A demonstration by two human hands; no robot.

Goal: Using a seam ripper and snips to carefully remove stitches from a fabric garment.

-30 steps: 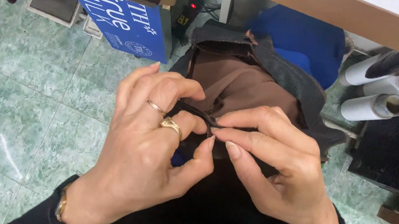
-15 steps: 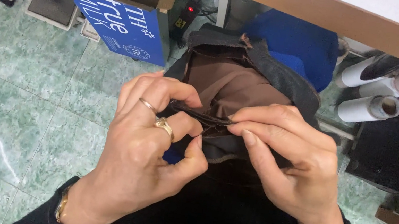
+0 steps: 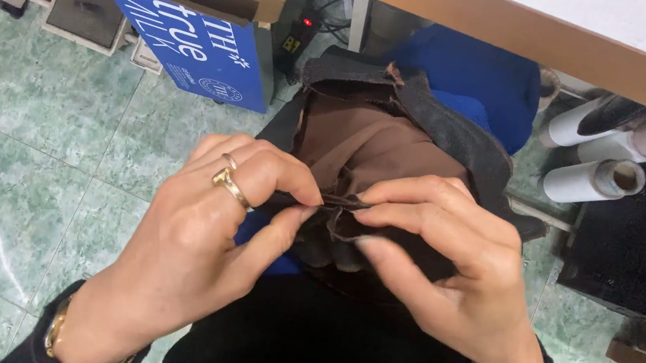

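Pinching one dark, brown-lined fabric piece, two hands grip its folded edge; three rolls nearby.

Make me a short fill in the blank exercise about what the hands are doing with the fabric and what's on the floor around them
1. Both hands, left hand and right hand, pinch a fold of dark and ____ fabric.
2. Gold rings sit on the ____ hand.
3. The floor tiles are ____ in colour.
4. The rolls by the right hand lie under a ____.

Missing words: brown; left; green; table
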